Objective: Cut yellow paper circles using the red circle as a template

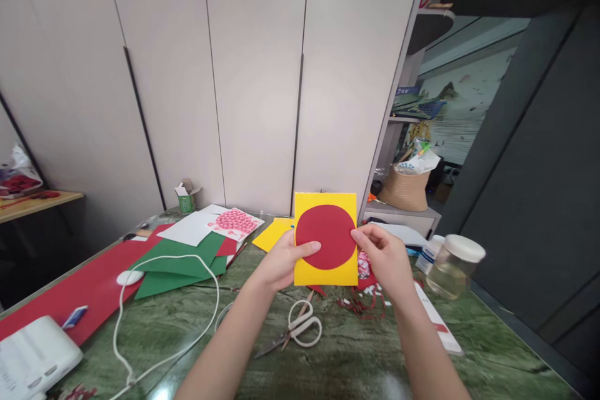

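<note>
A yellow card (325, 278) with a large dark red paper circle (330, 228) on its face is held upright above the table. My left hand (285, 256) grips its left side, the thumb lying flat on the red circle and the fingers behind the card. My right hand (383, 253) pinches the right edge between thumb and forefinger, where the circle meets that edge. Below the card, white-handled scissors (300, 325) lie on the green table with a pencil-like stick under them. Red paper scraps (360, 307) lie beneath my right hand.
Green sheets (180, 272), a long red sheet (60, 290) and a white sheet (185, 228) cover the left side. A white cable (218, 290) loops near a white device (40, 356). At right stand a lidded jar (452, 269) and a white bottle (429, 255).
</note>
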Action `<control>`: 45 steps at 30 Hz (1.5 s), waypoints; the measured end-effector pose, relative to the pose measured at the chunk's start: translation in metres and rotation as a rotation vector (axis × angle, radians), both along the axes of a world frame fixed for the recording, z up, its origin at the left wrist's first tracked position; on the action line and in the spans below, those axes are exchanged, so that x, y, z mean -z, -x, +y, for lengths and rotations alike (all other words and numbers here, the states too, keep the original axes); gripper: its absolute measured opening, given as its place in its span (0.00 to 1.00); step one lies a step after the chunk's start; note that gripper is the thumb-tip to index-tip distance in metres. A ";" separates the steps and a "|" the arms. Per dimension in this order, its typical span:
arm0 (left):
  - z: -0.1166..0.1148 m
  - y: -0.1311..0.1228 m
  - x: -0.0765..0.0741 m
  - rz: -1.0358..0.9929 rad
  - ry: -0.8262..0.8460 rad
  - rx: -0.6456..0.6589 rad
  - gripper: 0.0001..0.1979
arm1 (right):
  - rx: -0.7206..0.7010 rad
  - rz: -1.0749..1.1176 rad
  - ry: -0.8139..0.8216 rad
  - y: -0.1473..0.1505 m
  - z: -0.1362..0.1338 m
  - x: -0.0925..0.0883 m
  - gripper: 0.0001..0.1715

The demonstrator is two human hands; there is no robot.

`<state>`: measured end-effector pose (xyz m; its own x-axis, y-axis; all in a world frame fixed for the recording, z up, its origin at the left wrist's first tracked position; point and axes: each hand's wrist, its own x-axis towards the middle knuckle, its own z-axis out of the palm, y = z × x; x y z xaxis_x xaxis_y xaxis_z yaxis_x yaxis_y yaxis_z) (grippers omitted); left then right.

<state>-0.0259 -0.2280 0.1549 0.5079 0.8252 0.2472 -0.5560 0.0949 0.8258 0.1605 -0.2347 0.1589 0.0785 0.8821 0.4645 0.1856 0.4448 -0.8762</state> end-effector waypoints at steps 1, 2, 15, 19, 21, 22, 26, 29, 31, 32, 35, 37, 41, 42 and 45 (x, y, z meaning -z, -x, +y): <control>0.000 0.000 0.000 0.002 -0.002 -0.004 0.20 | 0.005 -0.001 -0.009 0.001 0.000 0.000 0.14; -0.001 0.000 -0.001 0.003 -0.003 -0.007 0.20 | 0.013 -0.003 -0.019 0.002 0.000 0.001 0.14; 0.004 -0.002 -0.001 -0.013 0.022 -0.064 0.16 | -0.214 0.034 0.056 0.007 -0.002 0.000 0.16; 0.003 0.000 0.000 -0.010 0.012 -0.048 0.17 | -0.228 0.089 0.084 0.007 -0.001 0.003 0.17; 0.003 0.001 0.000 -0.006 0.018 -0.040 0.19 | -0.220 0.084 0.079 0.007 0.001 0.004 0.18; 0.003 0.002 0.000 -0.006 0.020 -0.036 0.19 | -0.215 0.082 0.076 0.007 0.001 0.005 0.18; 0.004 0.002 0.000 -0.014 0.016 -0.019 0.20 | -0.218 0.098 0.078 0.007 0.002 0.005 0.18; 0.005 0.002 0.000 -0.015 0.012 -0.021 0.20 | -0.230 0.119 0.090 0.008 0.001 0.005 0.17; 0.005 0.002 0.001 -0.016 0.012 -0.024 0.21 | -0.241 0.130 0.092 0.008 0.000 0.005 0.15; 0.004 0.003 0.001 -0.017 0.011 -0.024 0.21 | -0.246 0.133 0.091 0.008 0.000 0.005 0.15; 0.004 0.002 0.001 -0.018 0.011 -0.033 0.20 | -0.252 0.127 0.101 0.008 -0.001 0.003 0.16; 0.004 0.002 0.000 -0.018 0.013 -0.035 0.21 | -0.245 0.115 0.100 0.009 -0.002 0.002 0.18; 0.004 0.001 0.000 -0.017 0.013 -0.030 0.20 | -0.231 0.107 0.073 0.009 -0.001 0.002 0.17; 0.004 0.002 0.000 -0.014 0.010 -0.031 0.20 | -0.236 0.110 0.072 0.010 -0.001 0.003 0.16; 0.004 0.002 0.001 -0.006 0.002 -0.040 0.20 | -0.249 0.116 0.074 0.010 0.000 0.004 0.17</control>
